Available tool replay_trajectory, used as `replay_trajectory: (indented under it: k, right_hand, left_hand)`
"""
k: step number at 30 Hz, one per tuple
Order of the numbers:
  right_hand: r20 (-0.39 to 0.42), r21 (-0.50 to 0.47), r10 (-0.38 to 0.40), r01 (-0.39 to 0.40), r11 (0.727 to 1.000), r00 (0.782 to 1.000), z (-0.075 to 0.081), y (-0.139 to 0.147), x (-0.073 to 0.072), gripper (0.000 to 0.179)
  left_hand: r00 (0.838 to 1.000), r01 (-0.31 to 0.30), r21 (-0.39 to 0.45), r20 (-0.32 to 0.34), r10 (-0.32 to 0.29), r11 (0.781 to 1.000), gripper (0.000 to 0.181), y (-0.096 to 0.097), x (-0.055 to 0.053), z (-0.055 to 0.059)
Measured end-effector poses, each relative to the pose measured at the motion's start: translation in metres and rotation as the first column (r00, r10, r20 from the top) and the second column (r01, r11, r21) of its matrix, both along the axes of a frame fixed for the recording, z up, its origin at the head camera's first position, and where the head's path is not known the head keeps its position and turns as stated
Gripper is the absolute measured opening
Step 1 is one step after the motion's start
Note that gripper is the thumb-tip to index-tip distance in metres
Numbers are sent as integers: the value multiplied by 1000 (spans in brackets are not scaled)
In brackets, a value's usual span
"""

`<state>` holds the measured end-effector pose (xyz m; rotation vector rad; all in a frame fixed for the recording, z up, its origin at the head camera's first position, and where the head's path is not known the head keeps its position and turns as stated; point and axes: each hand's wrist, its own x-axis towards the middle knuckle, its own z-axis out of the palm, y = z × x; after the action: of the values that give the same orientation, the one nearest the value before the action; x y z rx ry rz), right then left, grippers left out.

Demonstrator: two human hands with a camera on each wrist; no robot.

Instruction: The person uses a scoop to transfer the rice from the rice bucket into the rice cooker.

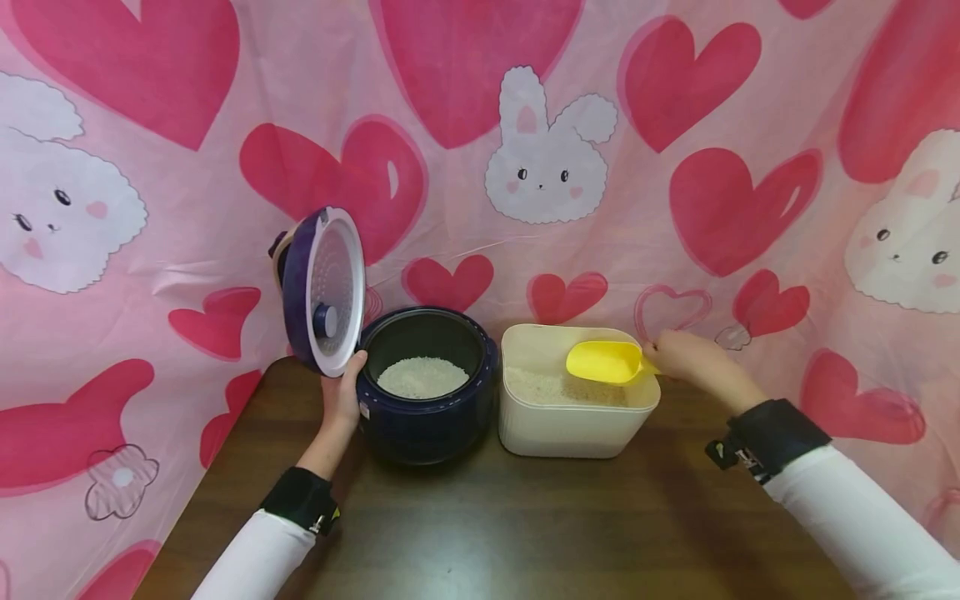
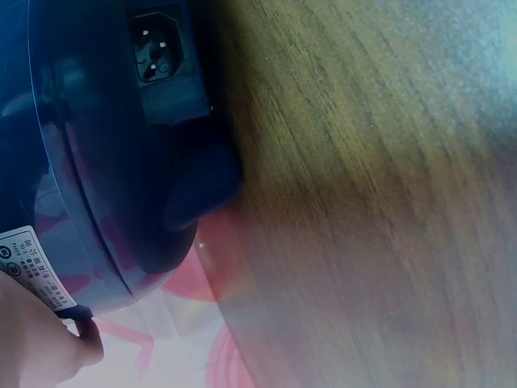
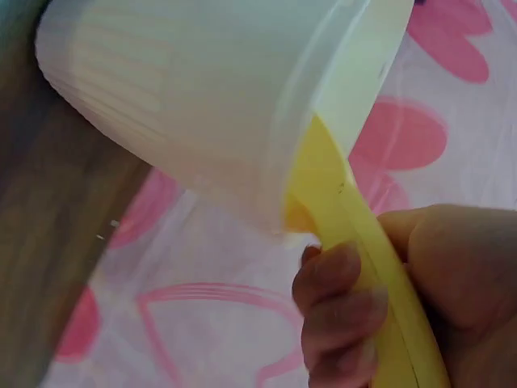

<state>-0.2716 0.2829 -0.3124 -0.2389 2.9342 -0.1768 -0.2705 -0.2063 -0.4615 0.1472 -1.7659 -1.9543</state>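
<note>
A dark blue rice cooker (image 1: 427, 429) stands with its lid (image 1: 337, 292) raised on the left. White rice (image 1: 423, 377) lies in its pot. My left hand (image 1: 342, 400) grips the cooker's side where the lid joins the body, thumb at the rim, other fingers mostly hidden. In the left wrist view that hand (image 2: 40, 343) is beside a white label (image 2: 36, 271). My right hand (image 1: 682, 357) holds the handle of a yellow scoop (image 1: 603, 362), whose bowl is over the cream bin (image 1: 573, 433). In the right wrist view its fingers (image 3: 343, 299) curl round the handle.
Grains of rice (image 1: 536, 385) lie inside the bin, right beside the cooker. Both stand on a dark wooden table (image 1: 480, 533), close to a pink cloth (image 1: 465, 217) with hearts and rabbits. The cooker's power socket (image 2: 157, 48) has no cord in it.
</note>
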Motion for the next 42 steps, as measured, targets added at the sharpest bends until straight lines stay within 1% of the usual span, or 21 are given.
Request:
replay_trajectory:
  k: [2,5,8,9,11,13,15,19,22,26,29,31,32,33,35,38,40,42]
  right_hand:
    - [-59,90,-8,13,996,998,4,-8,2,36]
    - [-144,169,-16,41,985,989,11,-22,4,29]
    - [-222,271,12,50,961,975,16,-40,6,23]
    - [-240,317,27,52,947,970,18,-47,7,22]
    - [-269,421,76,46,906,960,21,-61,9,20]
    - [-289,498,103,57,866,952,24,-73,10,23]
    - [-300,535,108,74,842,948,25,-81,11,26]
    - [-305,536,74,107,837,950,21,-94,8,22]
    - [-282,561,57,116,820,958,14,-101,4,25]
    - [-237,630,66,102,770,969,1,-108,2,29]
    - [-212,660,95,71,748,973,-8,-109,1,27]
    - [-202,660,121,43,750,972,-12,-106,-2,24]
    - [-196,662,136,28,749,971,-14,-103,-4,25]
    - [-193,657,147,16,754,970,-16,-101,-5,26]
    - [-186,628,156,-4,778,970,-20,-94,-9,26]
    - [-175,565,155,-30,825,972,-26,-84,-13,26]
    - [-166,502,139,-38,864,976,-29,-78,-15,21]
    - [-154,460,131,-46,887,979,-31,-71,-16,19]
  left_hand:
    - [1000,-1,-3,0,1,1000,59,1,0,-1]
    - [1000,-1,0,-12,1,1000,58,2,-1,-1]
    - [1000,-3,13,-25,4,1000,57,3,-1,-2]
    - [1000,-6,17,-30,7,1000,57,3,-1,-1]
    - [999,-13,22,-38,14,1000,56,4,0,-1]
    - [999,-16,27,-44,17,1000,55,4,0,1]
    - [999,-18,25,-45,20,1000,56,4,1,2]
    - [999,-18,26,-39,19,999,57,3,-1,2]
    - [999,-24,28,-38,25,999,55,1,-3,1]
    - [999,-32,21,-41,33,999,53,2,-2,-1]
    - [999,-33,18,-41,34,999,53,4,0,0]
    - [998,-33,25,-44,34,999,53,4,0,0]
    - [998,-33,24,-44,34,999,53,4,-1,0]
    - [998,-34,19,-43,35,999,53,4,-1,1]
    - [998,-35,22,-43,35,999,54,4,-2,0]
    - [998,-37,19,-51,38,999,55,3,-1,0]
    - [998,-38,23,-55,39,999,54,3,-1,-1]
    - [998,-37,11,-57,38,999,54,4,0,-1]
